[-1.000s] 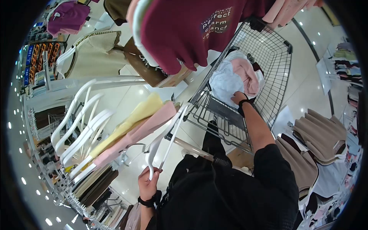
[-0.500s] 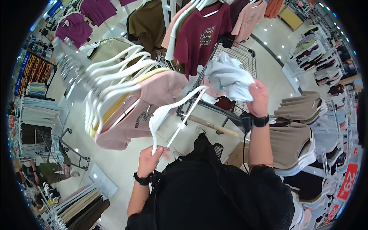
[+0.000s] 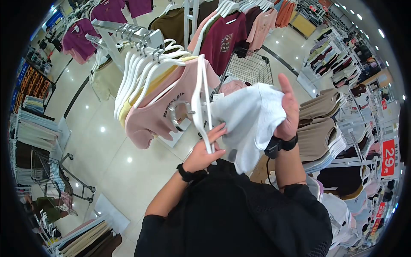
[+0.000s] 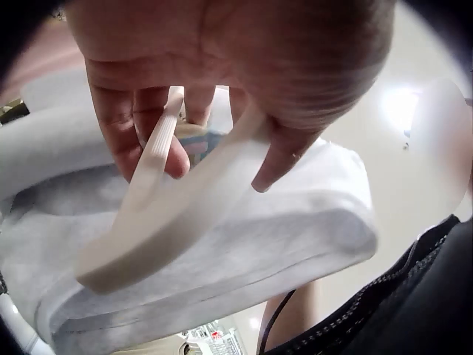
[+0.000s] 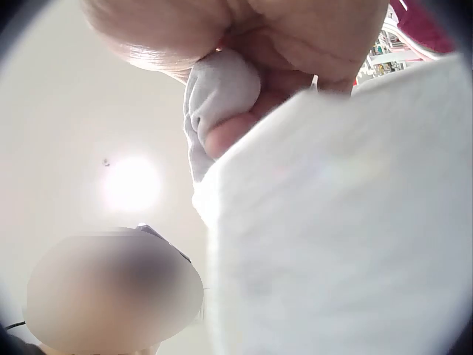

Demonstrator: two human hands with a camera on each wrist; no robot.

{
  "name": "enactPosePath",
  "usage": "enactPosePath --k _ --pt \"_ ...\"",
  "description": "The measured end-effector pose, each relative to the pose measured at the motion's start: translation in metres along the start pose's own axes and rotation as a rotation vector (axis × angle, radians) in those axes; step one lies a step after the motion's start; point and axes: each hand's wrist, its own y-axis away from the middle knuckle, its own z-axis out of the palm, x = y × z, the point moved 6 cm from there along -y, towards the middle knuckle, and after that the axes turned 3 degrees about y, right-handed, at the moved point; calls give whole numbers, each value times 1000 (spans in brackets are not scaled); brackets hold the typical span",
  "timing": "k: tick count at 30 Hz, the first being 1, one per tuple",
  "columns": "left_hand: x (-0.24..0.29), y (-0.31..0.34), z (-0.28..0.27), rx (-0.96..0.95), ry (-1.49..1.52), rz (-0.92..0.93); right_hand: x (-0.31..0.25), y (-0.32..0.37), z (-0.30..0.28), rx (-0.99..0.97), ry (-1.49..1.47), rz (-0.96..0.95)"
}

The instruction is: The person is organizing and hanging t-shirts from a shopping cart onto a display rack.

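Observation:
In the head view my left hand (image 3: 207, 150) holds a white clothes hanger (image 3: 198, 103) by one end, its hook pointing left. Thumb and fingers close round the hanger (image 4: 177, 214) in the left wrist view, and the pale shirt (image 4: 295, 237) spreads behind it, a patch of coloured print showing. My right hand (image 3: 290, 113) is at the far side of the same pale shirt (image 3: 248, 120), which hangs between both hands. In the right wrist view a bunched fold of the shirt (image 5: 222, 89) sits under the palm, with a fingertip curled against it.
A rack of white hangers with a pink shirt (image 3: 165, 107) at its near end stands ahead. Behind the pale shirt is a wire shopping cart (image 3: 252, 66) holding a pink garment (image 3: 233, 87). Brown tops (image 3: 319, 132) hang to the right, near a red price sign (image 3: 388, 157).
My right hand has lifted the pale shirt out of the cart and brought it towards my body. The left hand has raised the hanger and moved right, up against the shirt.

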Motion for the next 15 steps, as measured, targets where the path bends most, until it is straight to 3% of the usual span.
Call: enactPosePath --k 3,4,7,10,11,15 --pt "-16 -3 16 -80 -27 16 5 -2 -6 23 -62 2" --pt "-16 -2 17 -43 -59 102 3 -6 -3 -12 -86 -36" --pt "-44 11 12 95 151 -164 -2 -17 -5 -53 -54 -88" --pt "-44 4 16 -11 217 -256 -3 -17 -24 2 -79 -76" --pt "-29 -3 21 40 246 -120 -3 -17 -32 20 -103 -57" --pt "-22 -42 38 106 12 85 -9 -16 -43 -71 -91 -38"
